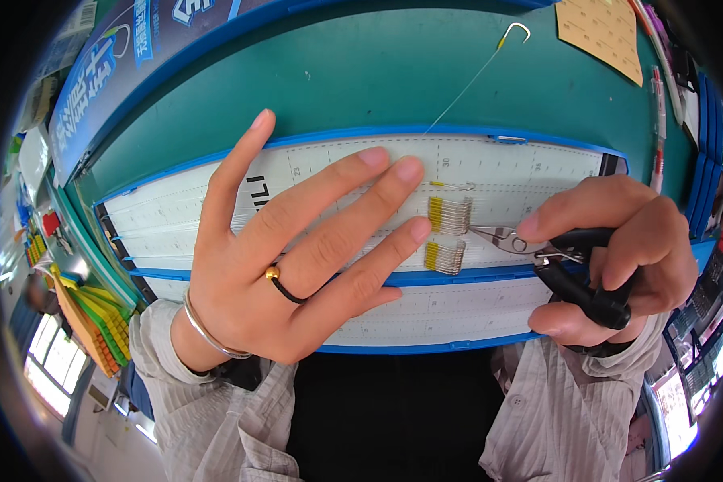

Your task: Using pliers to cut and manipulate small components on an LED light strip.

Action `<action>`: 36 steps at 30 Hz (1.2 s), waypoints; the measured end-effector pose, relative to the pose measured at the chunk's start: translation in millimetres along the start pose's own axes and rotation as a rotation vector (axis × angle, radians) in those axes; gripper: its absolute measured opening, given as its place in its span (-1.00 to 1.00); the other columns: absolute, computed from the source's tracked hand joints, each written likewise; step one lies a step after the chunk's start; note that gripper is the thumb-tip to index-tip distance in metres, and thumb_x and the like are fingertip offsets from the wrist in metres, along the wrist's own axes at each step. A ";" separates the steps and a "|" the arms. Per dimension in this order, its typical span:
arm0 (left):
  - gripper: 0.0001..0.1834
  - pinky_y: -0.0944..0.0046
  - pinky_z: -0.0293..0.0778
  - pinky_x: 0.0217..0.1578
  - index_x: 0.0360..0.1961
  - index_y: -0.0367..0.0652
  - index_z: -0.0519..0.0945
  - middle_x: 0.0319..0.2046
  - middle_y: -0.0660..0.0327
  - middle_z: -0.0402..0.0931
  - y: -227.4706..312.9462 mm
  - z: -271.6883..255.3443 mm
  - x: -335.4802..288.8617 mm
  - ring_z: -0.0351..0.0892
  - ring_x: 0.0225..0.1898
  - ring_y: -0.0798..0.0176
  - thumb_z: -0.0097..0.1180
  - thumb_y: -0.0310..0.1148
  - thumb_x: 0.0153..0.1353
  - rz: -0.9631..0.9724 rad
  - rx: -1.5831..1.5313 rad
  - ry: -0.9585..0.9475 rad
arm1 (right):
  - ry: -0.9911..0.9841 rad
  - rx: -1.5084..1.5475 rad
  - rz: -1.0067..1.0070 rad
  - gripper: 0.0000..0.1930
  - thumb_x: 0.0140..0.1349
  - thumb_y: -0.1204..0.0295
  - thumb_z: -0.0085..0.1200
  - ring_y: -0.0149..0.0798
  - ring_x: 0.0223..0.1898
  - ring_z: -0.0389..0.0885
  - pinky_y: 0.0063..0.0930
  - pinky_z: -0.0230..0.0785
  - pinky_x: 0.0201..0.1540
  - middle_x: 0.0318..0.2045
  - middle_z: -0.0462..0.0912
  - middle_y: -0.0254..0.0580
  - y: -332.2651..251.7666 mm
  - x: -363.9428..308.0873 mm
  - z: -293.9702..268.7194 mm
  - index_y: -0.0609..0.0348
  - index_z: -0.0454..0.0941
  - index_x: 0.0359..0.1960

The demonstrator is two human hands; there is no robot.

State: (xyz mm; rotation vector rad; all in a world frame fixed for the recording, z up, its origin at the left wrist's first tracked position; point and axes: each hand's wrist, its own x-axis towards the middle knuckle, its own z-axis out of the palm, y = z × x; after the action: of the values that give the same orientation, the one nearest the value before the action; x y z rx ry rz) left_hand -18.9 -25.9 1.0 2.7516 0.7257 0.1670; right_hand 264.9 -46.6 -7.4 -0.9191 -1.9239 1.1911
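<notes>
The head view showed the right hand (631, 253) grasping a pair of pliers with black handles and slim metal jaws (548, 255), its fingers curled around the handles and its thumb beneath them. From that grip the jaws pointed left and reached the bent ends of an upper row of small silvery hooks with yellow-wrapped shanks (448, 215); whether they pinched one could not be told. The left hand (297, 249) lay farther left of the grip, palm down with its fingers spread and nothing clasped. Its index fingertip rested just beside the upper row. It wore a thin black band with a gold bead (273, 273), and a silver bangle (205, 331) circled its wrist.

Below the upper row, left of and slightly lower than the jaw tips, was a lower row of similar yellow-shanked hooks (444, 257); above was a single small hook with a yellow shank (452, 185). All lay on a long white scale-marked board edged in blue (506, 173), which extended under the left hand. Beyond the grip, up and to the left, a larger pale hook on a thin line (512, 34) lay on a green tabletop (361, 88). Farther up, near the right side, was a tan paper card (598, 40).
</notes>
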 end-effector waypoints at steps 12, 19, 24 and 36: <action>-0.59 -0.38 0.33 0.18 -0.09 0.07 0.70 0.04 0.14 0.62 0.2 0.8 -2.5 0.58 0.11 0.06 0.18 0.06 0.17 0.005 0.006 0.009 | -0.011 0.007 -0.036 -0.44 -0.04 0.18 0.53 -0.32 -0.43 0.66 -0.58 0.49 -0.43 -0.32 0.71 0.19 3.8 -1.0 0.3 0.05 0.27 -0.34; -0.59 -0.39 0.33 0.17 -0.07 0.08 0.70 0.05 0.15 0.62 -1.6 1.1 -1.1 0.57 0.10 0.06 0.14 0.06 0.20 0.006 0.007 0.000 | 0.021 0.014 -0.005 -0.44 -0.05 0.19 0.54 -0.32 -0.46 0.66 -0.57 0.47 -0.46 -0.33 0.70 0.20 0.5 0.2 1.6 0.04 0.28 -0.35; -0.59 -0.39 0.32 0.18 -0.06 0.10 0.70 0.05 0.16 0.61 -1.3 0.5 -1.7 0.57 0.11 0.06 0.13 0.07 0.20 0.003 0.007 -0.013 | 0.007 -0.041 0.021 -0.44 -0.07 0.19 0.55 -0.30 -0.45 0.68 -0.57 0.48 -0.48 -0.33 0.70 0.21 -4.4 0.0 1.0 0.04 0.29 -0.36; -0.62 -0.38 0.28 0.22 -0.09 0.21 0.72 0.07 0.23 0.60 0.5 2.5 -1.8 0.56 0.11 0.13 0.13 0.10 0.20 -0.014 0.021 -0.013 | 0.044 0.015 -0.003 -0.56 0.06 0.32 0.44 -0.25 -0.44 0.69 -0.50 0.52 -0.43 -0.33 0.70 0.22 0.0 -4.8 0.8 0.05 0.28 -0.38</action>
State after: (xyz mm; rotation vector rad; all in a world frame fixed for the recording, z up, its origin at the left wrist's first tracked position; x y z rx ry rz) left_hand -19.8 -27.8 -1.3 2.7643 0.7476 0.1387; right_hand 266.7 -51.0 -8.6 -0.9265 -1.8782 1.1726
